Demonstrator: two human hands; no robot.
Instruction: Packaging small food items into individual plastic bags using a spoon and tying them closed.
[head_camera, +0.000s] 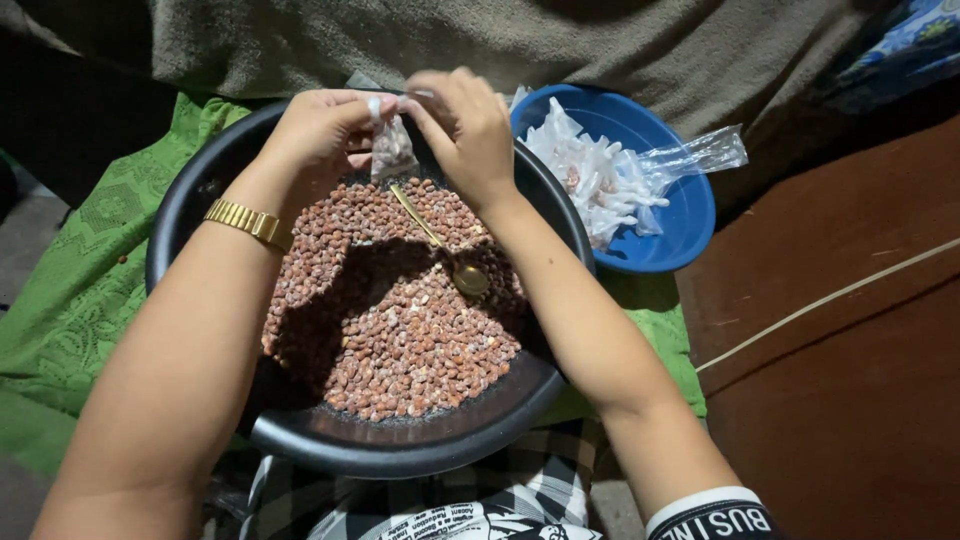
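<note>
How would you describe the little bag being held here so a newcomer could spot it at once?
Start at the big black basin of reddish-brown peanuts on the person's lap. Above its far rim, the left hand and right hand pinch a small clear plastic bag partly filled with peanuts. Unlike the packed bags heaped in the blue bowl beside it, this one hangs in the air between the fingers.

Both bare forearms extend forward from the lower frame and converge toward the upper centre. The left hand is curled, knuckles up, fingers pinched together at the tips. The right hand mirrors it, wrist bent, fingers pinched close against the left's. The left wrist is slightly flexed.
</note>
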